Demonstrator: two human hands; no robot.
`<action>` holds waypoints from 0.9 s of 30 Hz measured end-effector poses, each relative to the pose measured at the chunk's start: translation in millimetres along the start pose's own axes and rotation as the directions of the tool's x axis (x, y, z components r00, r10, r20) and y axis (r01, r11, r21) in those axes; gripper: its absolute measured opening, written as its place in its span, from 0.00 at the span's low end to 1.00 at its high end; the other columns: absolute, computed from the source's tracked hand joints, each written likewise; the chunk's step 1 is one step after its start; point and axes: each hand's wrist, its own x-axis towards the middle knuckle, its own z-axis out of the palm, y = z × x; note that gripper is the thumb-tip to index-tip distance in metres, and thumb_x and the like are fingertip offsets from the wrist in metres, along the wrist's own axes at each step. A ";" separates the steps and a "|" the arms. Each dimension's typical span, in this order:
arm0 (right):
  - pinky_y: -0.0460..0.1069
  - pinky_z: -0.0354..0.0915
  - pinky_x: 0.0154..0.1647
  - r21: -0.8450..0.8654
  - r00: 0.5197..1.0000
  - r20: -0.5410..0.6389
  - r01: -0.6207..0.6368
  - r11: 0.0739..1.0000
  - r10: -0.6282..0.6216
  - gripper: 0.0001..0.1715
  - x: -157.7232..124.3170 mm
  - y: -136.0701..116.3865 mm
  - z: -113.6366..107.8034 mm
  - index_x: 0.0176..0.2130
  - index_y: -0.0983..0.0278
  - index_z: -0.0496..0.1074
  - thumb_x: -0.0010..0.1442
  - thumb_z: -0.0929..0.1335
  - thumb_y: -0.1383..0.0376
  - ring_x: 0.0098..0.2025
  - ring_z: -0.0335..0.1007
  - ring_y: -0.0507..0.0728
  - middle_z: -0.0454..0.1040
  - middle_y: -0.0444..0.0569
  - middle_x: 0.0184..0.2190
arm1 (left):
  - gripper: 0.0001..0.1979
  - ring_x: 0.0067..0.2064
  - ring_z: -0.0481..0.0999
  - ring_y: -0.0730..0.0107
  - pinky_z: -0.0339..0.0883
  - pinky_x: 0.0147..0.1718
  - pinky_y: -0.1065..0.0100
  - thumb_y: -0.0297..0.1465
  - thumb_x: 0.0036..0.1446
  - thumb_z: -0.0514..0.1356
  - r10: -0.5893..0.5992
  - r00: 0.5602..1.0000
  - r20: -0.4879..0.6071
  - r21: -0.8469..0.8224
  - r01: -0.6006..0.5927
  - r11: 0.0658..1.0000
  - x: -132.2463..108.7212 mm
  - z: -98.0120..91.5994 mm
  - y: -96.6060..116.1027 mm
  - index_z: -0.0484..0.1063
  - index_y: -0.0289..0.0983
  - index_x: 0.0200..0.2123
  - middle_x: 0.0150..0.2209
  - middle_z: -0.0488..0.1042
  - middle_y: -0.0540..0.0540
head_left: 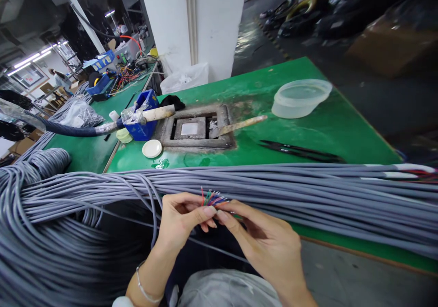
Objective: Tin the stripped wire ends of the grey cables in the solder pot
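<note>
Several thin coloured wires, red, green, blue, white and orange, fan out between my two hands, their tips pointing up. My left hand pinches them from the left, thumb against the fingers. From the right, my right hand closes on the same wires, its thumb tip beside the left thumb. Just behind my hands runs a thick bundle of grey cables across the front of the green table. The lower part of the wires is hidden by my fingers.
A soldering pot is set in the table, a flat scraper lying across its edge. Black tweezers, a clear plastic tub, a white lid and a blue box with a hose lie around it. Coiled grey cable fills the left.
</note>
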 end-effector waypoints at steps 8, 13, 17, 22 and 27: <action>0.42 0.71 0.22 -0.141 0.976 0.206 0.103 0.985 -0.072 0.05 -6.6 -2.7 -48.9 0.32 0.57 0.75 0.61 0.69 0.64 0.22 0.74 0.52 0.77 0.41 0.25 | 0.17 0.20 0.71 0.73 0.65 0.20 0.73 0.38 0.24 0.76 -0.058 0.994 0.091 0.211 0.037 0.977 -11.2 -1.5 -21.3 0.78 0.34 0.17 0.18 0.74 0.45; 0.43 0.71 0.28 -0.299 0.999 0.002 -0.040 0.953 0.042 0.05 -17.2 -4.7 -67.7 0.33 0.56 0.74 0.61 0.68 0.65 0.25 0.73 0.52 0.76 0.41 0.27 | 0.22 0.14 0.58 0.80 0.53 0.13 0.73 0.48 0.34 0.71 -0.050 0.999 0.022 0.239 0.043 0.970 -15.7 2.0 -43.2 0.76 0.33 0.18 0.14 0.70 0.47; 0.43 0.70 0.29 -0.281 0.998 0.002 -0.055 0.958 0.058 0.07 -10.2 -8.6 -57.9 0.32 0.58 0.73 0.62 0.67 0.67 0.28 0.73 0.52 0.76 0.42 0.28 | 0.19 0.18 0.60 0.79 0.55 0.19 0.73 0.44 0.39 0.71 0.049 0.999 0.007 0.330 -0.048 0.943 -18.5 2.4 -44.2 0.76 0.33 0.17 0.15 0.69 0.46; 0.42 0.70 0.30 -0.190 0.990 0.078 -0.104 0.976 0.121 0.08 -5.0 -8.9 -50.7 0.32 0.58 0.73 0.63 0.66 0.68 0.30 0.74 0.51 0.76 0.42 0.29 | 0.16 0.20 0.61 0.77 0.53 0.20 0.72 0.41 0.41 0.69 0.063 0.997 0.051 0.385 -0.077 0.920 -22.0 -0.6 -40.0 0.76 0.33 0.18 0.16 0.69 0.46; 0.43 0.69 0.27 -0.123 0.979 0.128 -0.141 0.982 0.156 0.08 -4.6 -8.8 -50.4 0.30 0.60 0.74 0.62 0.68 0.66 0.27 0.74 0.52 0.76 0.44 0.26 | 0.15 0.20 0.59 0.78 0.52 0.19 0.73 0.38 0.44 0.69 0.072 0.994 0.083 0.429 -0.101 0.897 -22.0 -1.8 -38.2 0.75 0.32 0.18 0.16 0.67 0.48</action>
